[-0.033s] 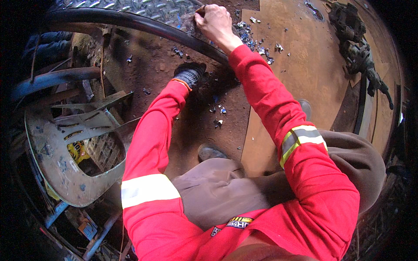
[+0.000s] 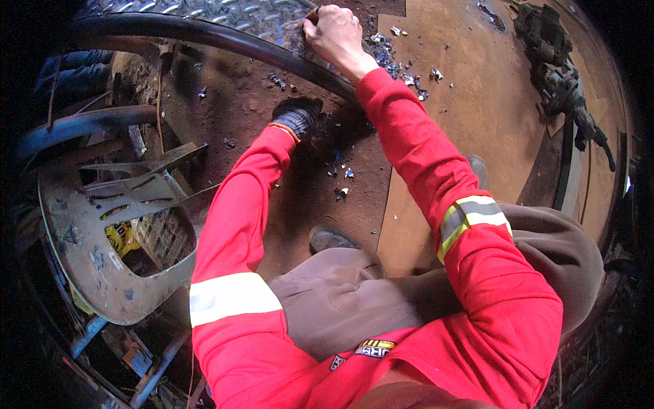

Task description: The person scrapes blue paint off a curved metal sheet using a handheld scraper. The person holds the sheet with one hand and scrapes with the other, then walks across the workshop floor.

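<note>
While our bare right hand point(image 2: 338, 33) curls tightly at the right end of the tread plate point(image 2: 238, 13), seemingly pinching a small brownish piece point(image 2: 311, 13), our gloved left hand point(image 2: 298, 117) sits below the black tube point(image 2: 225, 39), its fingers too shadowed to read. Loose flakes point(image 2: 410, 79) scattered across the ground point(image 2: 245, 116) suggest work partly done; what remains is unclear to us.
</note>
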Action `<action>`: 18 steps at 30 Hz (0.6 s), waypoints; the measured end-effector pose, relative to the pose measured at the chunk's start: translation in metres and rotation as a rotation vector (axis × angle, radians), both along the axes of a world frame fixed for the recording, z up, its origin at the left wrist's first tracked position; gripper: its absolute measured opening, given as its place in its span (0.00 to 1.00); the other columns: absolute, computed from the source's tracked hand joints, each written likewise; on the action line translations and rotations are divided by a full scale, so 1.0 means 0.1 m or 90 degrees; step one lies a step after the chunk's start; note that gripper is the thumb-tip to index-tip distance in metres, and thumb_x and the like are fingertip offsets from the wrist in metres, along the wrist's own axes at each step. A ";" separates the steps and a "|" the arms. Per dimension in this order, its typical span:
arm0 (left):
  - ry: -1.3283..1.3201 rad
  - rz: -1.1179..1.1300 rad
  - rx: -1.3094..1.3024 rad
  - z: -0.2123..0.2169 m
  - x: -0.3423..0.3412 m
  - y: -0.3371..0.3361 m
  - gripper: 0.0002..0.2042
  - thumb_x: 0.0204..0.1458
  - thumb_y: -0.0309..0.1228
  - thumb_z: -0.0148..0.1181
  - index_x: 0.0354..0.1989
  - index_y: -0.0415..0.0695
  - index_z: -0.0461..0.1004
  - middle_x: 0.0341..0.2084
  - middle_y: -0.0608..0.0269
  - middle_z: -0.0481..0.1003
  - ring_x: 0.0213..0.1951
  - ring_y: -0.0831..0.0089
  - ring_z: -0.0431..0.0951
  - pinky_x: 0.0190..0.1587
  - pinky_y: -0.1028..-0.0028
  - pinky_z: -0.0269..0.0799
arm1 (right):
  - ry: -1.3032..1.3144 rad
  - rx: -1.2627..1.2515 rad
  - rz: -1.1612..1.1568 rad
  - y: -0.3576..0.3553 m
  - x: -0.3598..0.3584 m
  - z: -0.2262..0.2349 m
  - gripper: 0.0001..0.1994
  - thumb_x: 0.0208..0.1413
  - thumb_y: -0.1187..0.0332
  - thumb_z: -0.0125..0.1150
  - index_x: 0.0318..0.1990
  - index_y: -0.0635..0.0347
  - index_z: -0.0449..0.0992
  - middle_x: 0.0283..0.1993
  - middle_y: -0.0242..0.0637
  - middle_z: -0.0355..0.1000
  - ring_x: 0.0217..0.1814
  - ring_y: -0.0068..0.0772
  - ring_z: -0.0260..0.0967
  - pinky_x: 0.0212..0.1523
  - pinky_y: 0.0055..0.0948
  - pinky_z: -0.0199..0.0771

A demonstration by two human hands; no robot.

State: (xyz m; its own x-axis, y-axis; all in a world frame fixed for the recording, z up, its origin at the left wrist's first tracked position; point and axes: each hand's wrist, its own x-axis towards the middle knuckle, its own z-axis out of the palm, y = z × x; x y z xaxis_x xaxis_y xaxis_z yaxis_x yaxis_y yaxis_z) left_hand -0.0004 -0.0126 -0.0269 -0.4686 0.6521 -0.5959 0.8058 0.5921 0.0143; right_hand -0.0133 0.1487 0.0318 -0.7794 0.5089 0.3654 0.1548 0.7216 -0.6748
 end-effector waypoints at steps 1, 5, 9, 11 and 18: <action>-0.006 -0.001 -0.004 -0.01 0.00 0.01 0.26 0.54 0.54 0.47 0.52 0.48 0.71 0.50 0.48 0.73 0.51 0.51 0.74 0.53 0.55 0.68 | -0.020 0.010 -0.015 0.00 -0.02 0.02 0.12 0.48 0.59 0.63 0.28 0.60 0.80 0.30 0.52 0.76 0.35 0.54 0.76 0.39 0.45 0.78; -0.021 0.002 -0.027 -0.04 -0.02 -0.02 0.27 0.54 0.54 0.46 0.54 0.48 0.71 0.51 0.48 0.72 0.52 0.52 0.74 0.54 0.55 0.68 | -0.005 -0.027 -0.010 -0.01 0.02 0.08 0.13 0.49 0.60 0.63 0.28 0.63 0.80 0.29 0.54 0.75 0.35 0.56 0.76 0.39 0.45 0.78; -0.046 0.021 -0.050 0.00 -0.03 0.02 0.26 0.55 0.53 0.45 0.54 0.48 0.70 0.53 0.49 0.71 0.55 0.52 0.71 0.57 0.54 0.64 | 0.022 -0.065 -0.016 0.02 -0.03 0.01 0.13 0.50 0.60 0.63 0.29 0.64 0.80 0.30 0.55 0.75 0.35 0.57 0.76 0.39 0.46 0.77; -0.039 0.021 -0.049 0.03 -0.02 0.05 0.26 0.55 0.53 0.45 0.54 0.49 0.70 0.53 0.49 0.71 0.55 0.52 0.71 0.57 0.54 0.65 | 0.041 -0.060 -0.001 0.06 -0.06 -0.05 0.13 0.50 0.61 0.63 0.29 0.64 0.80 0.30 0.56 0.75 0.35 0.57 0.75 0.40 0.46 0.77; -0.035 -0.004 -0.039 0.08 -0.02 0.04 0.26 0.55 0.52 0.47 0.56 0.49 0.70 0.54 0.48 0.70 0.54 0.52 0.73 0.56 0.56 0.67 | 0.111 -0.208 0.043 0.13 -0.03 -0.12 0.13 0.48 0.59 0.65 0.33 0.60 0.82 0.31 0.52 0.77 0.36 0.53 0.77 0.43 0.43 0.77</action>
